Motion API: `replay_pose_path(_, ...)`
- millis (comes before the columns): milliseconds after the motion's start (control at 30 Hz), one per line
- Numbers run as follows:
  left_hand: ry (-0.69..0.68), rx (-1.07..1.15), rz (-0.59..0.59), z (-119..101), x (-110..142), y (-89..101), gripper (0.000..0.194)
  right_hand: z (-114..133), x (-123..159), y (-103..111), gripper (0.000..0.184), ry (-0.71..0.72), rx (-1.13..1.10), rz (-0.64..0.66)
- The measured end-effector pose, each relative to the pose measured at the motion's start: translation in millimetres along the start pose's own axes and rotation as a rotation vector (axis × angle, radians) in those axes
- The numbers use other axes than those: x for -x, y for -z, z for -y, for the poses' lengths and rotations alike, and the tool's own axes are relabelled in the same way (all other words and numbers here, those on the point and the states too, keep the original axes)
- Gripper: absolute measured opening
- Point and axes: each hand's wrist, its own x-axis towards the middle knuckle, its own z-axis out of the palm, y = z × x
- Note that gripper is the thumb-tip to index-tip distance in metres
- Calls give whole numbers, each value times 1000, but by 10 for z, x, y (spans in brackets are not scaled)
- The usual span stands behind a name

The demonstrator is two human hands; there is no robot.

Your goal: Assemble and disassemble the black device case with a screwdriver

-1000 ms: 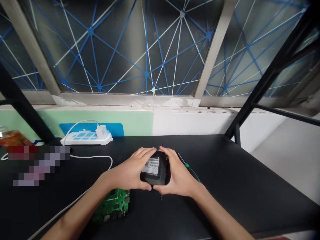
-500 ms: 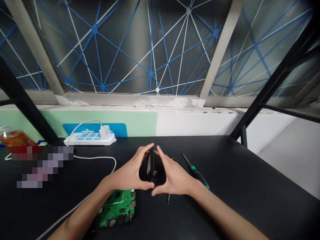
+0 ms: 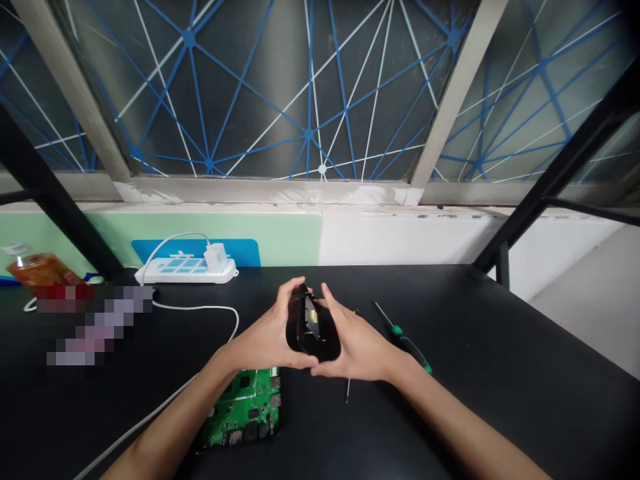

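Observation:
Between my two hands stands a black plastic cover (image 3: pixel 301 325), on edge and tilted, with a shiny metal plate bearing a yellowish patch on its inner side. My left hand (image 3: pixel 267 333) grips it, fingers at the upper edge and thumb at the lower edge. Opposite, my right hand (image 3: pixel 357 340) curves around the other side, its thumb by the lower edge and a fingertip near the top; the exact contact is partly hidden. Below my left wrist lies a green circuit board (image 3: pixel 250 403). A thin metal shaft (image 3: pixel 348 392) shows beneath my right hand, which hides its rest.
A green-handled screwdriver (image 3: pixel 407 343) lies right of my right hand. At the back left are a white power strip (image 3: pixel 187 272) with a plugged charger (image 3: pixel 215 257), a white cable (image 3: pixel 200 308) and an orange bottle (image 3: pixel 45 270). Black frame posts (image 3: pixel 520 230) flank the desk.
The black cover has turned in my hands, from nearly edge-on to showing its inner side with the metal plate. My view has shifted slightly.

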Motion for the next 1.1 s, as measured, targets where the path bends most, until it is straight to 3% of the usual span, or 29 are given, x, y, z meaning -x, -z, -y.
replay_pose_path(233, 76, -210, -17, 31, -29, 80, 116, -82, 52, -32, 136, -92, 131, -105)
replay_pose_path(600, 116, -367, 31, 184, -48, 176, 107, -74, 61, -89, 132, -171, 192, -119)
replay_pose_path(800, 93, -407, 6, 186, -62, 194, 90, -67, 66, -99, 127, -188, 197, -145)
replay_pose_path(1100, 108, -408, -20, 157, -68, 205, 84, -48, 55, -97, 121, -207, 198, -207)
